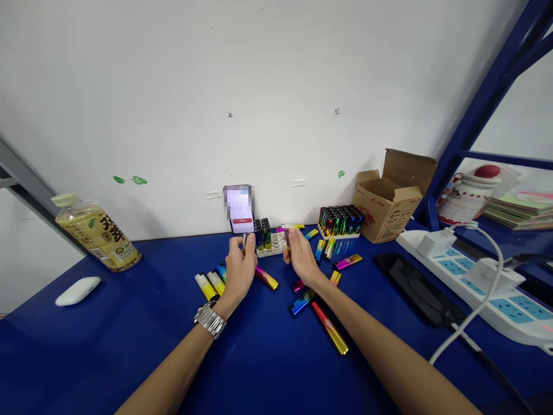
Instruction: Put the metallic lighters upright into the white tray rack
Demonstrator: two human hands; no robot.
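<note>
My left hand (pixel 239 268), with a metal watch (pixel 210 320) on its wrist, is closed with the thumb up around a lighter, mostly hidden by the fingers. Level with it on the right, my right hand (pixel 301 256) pinches another lighter (pixel 286 236), of which a narrow edge shows. Between and behind the hands stands a white holed tray (pixel 276 244), with several black-topped lighters (pixel 263 233) upright at its left end. Loose shiny lighters lie around: a pink-yellow lighter (pixel 266 278) between the hands, white-yellow lighters (pixel 205 286) beside my left wrist, and a red-gold lighter (pixel 330 328) near my right forearm.
A full lighter tray (pixel 340 221) and an open cardboard box (pixel 386 202) stand at the back right. A phone (pixel 240 210) leans on the wall. On the right lie a black device (pixel 417 288) and a power strip (pixel 496 294) with cables; on the left, a bottle (pixel 97 233) and white case (pixel 78 291).
</note>
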